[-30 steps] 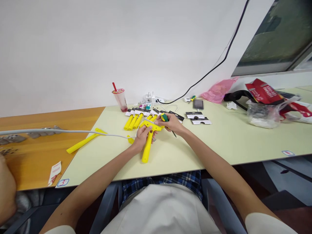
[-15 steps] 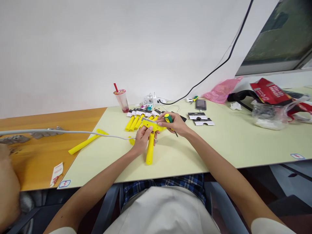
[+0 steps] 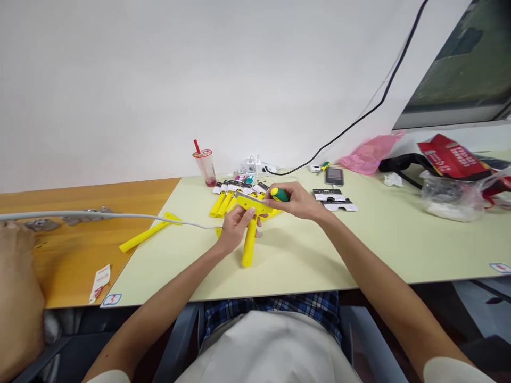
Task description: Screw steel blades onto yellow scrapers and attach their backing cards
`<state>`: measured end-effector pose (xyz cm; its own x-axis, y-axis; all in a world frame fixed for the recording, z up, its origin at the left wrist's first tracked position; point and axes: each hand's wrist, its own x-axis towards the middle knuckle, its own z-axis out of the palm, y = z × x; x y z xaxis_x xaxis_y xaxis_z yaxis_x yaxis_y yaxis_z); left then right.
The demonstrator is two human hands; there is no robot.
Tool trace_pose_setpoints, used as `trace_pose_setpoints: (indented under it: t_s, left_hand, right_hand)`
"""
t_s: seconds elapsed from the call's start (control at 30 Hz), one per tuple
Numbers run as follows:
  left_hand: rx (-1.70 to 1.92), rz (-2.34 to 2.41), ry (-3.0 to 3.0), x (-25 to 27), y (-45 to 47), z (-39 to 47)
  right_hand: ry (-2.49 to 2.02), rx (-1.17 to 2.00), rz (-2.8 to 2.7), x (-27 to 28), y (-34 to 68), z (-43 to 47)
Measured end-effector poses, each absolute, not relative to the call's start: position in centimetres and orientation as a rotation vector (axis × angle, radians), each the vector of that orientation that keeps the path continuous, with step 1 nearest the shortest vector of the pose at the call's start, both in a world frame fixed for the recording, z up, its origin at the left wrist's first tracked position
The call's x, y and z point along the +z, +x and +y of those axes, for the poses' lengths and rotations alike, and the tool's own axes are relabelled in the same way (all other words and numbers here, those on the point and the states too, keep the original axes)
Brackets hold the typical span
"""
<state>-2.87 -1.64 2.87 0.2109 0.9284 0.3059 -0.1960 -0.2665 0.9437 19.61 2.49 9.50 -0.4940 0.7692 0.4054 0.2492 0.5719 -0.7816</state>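
A yellow scraper [image 3: 249, 246] is held above the table, handle pointing down towards me and its wide head with a metal blade edge at the top. My left hand [image 3: 233, 230] is closed around it where handle meets head, thumb on the front. Within my right hand [image 3: 300, 202] sits a screwdriver [image 3: 279, 194] with a green and yellow handle; its shaft is hidden. The fingertips of that hand are at the right end of the scraper's head; whether they touch it I cannot tell. Behind lie several more yellow scrapers [image 3: 217, 205] with black-and-white card sleeves.
One yellow scraper [image 3: 146, 237] lies at the left, under a pale cable [image 3: 131, 215]. A drink cup [image 3: 207, 169] stands at the back. Card sleeves [image 3: 334, 199], a small screen device [image 3: 334, 176] and plastic bags [image 3: 451, 199] are rightward. Another person's arm [image 3: 19, 303] rests at far left.
My right hand has turned slightly, so the screwdriver's shaft, visible below it before, is now hidden. The left hand keeps its hold on the scraper. The view has shifted a little.
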Motion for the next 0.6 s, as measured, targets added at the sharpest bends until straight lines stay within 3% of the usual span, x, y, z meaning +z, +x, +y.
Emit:
trace_pose_setpoints:
  t_s: [0.6]
  left_hand:
    - [1.247,0.734,1.386,3.3,-3.3,-1.5]
  right_hand:
    - [-0.93,0.819,-2.277,12.0,20.2,2.3]
